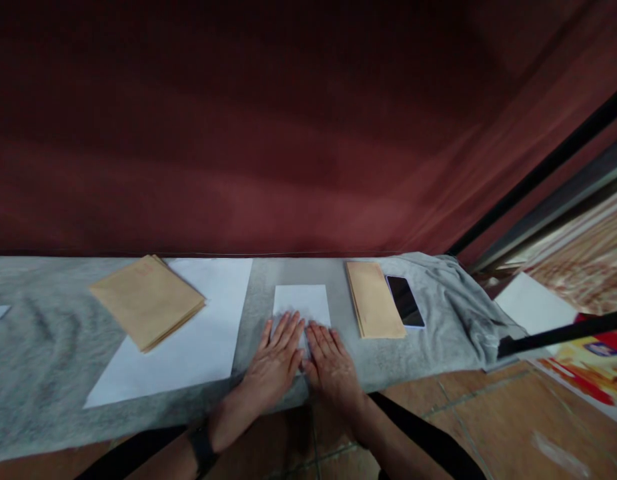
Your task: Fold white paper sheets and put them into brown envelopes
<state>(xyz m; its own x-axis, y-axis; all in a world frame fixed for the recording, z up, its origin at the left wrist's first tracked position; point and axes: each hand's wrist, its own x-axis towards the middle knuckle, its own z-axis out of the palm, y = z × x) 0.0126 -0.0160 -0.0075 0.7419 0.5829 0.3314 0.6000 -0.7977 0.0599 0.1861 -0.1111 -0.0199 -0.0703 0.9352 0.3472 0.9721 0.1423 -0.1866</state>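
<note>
A small white sheet of paper [302, 300] lies on the grey cloth in front of me; whether it is folded I cannot tell. My left hand [277, 357] rests flat on its near left part, fingers stretched out. Flat on the near right part lies my right hand [333, 360], its fingers also extended. The two thumbs almost meet over the lower part of the paper, which the hands cover. To the right sits a stack of narrow brown envelopes [375, 300]. At the left, a stack of larger brown envelopes [148, 300] lies partly over big white paper [208, 347].
A phone [406, 301] lies beside the narrow envelopes. Grey cloth [48, 373] covers the long surface, bunched at its right end. Behind it hangs a dark red curtain [288, 153]. Black bars [543, 167] and a colourful printed box [593, 363] are at the right, above tiled floor [488, 413].
</note>
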